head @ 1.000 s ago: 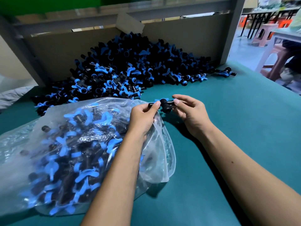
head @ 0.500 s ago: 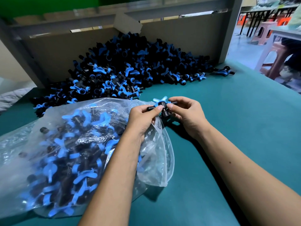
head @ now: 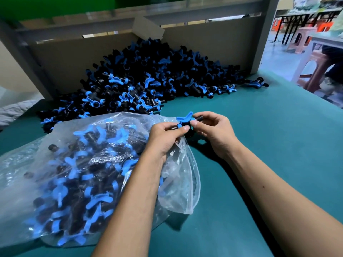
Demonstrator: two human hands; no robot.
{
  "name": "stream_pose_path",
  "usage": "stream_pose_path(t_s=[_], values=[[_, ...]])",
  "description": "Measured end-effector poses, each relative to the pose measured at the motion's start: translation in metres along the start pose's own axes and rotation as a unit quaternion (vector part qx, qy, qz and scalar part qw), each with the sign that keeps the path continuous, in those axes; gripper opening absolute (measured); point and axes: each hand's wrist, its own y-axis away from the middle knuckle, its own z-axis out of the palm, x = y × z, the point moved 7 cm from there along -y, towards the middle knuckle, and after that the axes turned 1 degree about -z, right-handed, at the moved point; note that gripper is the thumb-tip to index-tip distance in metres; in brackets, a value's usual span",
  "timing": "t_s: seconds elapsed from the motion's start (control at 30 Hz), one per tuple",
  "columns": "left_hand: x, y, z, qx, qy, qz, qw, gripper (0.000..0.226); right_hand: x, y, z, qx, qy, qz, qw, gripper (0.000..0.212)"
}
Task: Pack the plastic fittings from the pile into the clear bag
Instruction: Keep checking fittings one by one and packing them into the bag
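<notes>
Both the left hand (head: pixel 165 135) and the right hand (head: pixel 213 132) pinch one black-and-blue plastic fitting (head: pixel 183 122) in a tight fingertip grip, just above the mouth of the crinkled clear plastic bag (head: pixel 178 184). That bag, lying near and left on the teal worktop (head: pixel 259 138), looks largely full. A big pile of black-and-blue fittings (head: pixel 148 82) at the far side is still to pack.

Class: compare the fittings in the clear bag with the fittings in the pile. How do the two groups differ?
The bag fittings sit enclosed in clear plastic near the person; the pile lies loose and uncovered on the table, against the far cardboard wall. The pile slopes up to a peak; the bag's load lies low. Both hold the same black fittings with blue handles.
</notes>
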Motion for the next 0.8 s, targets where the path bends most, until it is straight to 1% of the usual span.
stream_pose_path(t_s=[0.13, 0.2, 0.27, 0.33, 0.4, 0.43, 0.5, 0.57, 0.63, 0.7, 0.8], values=[[0.002, -0.003, -0.006, 0.045, 0.025, 0.009, 0.999, 0.02, 0.005, -0.003, -0.018, 0.109, -0.097, 0.014, 0.989, 0.018], [0.003, -0.003, -0.007, 0.055, 0.023, 0.015, 0.998, 0.016, 0.005, -0.003, -0.023, 0.133, -0.111, 0.006, 0.985, 0.022], [0.004, -0.004, -0.008, 0.065, 0.015, 0.018, 0.998, 0.019, 0.001, -0.002, -0.022, 0.142, -0.046, -0.023, 0.989, 0.022], [0.002, -0.005, -0.011, 0.074, 0.005, 0.012, 0.997, 0.027, -0.006, 0.002, -0.017, 0.149, 0.081, -0.068, 0.983, 0.02], [0.002, -0.004, -0.012, 0.08, 0.012, 0.013, 0.997, 0.029, -0.013, 0.007, -0.007, 0.13, 0.193, -0.111, 0.966, 0.027], [0.002, -0.004, -0.013, 0.083, 0.019, 0.013, 0.996, 0.031, -0.015, 0.009, 0.0, 0.11, 0.22, -0.125, 0.961, 0.031], [0.001, -0.004, -0.013, 0.084, 0.026, 0.011, 0.996, 0.034, -0.016, 0.012, 0.011, 0.063, 0.237, -0.136, 0.96, 0.045], [0.001, -0.003, -0.013, 0.083, 0.023, 0.009, 0.996, 0.032, -0.014, 0.012, 0.018, 0.023, 0.256, -0.134, 0.957, 0.06], [0.001, -0.003, -0.011, 0.07, 0.019, 0.012, 0.997, 0.033, -0.012, 0.012, 0.021, -0.003, 0.298, -0.143, 0.944, 0.067], [0.003, -0.003, -0.006, 0.051, 0.001, 0.032, 0.998, 0.038, -0.012, 0.011, 0.021, -0.01, 0.326, -0.156, 0.932, 0.068], [0.007, -0.001, 0.0, 0.035, -0.017, 0.068, 0.997, 0.03, -0.009, 0.009, 0.018, -0.002, 0.309, -0.139, 0.941, 0.055]])
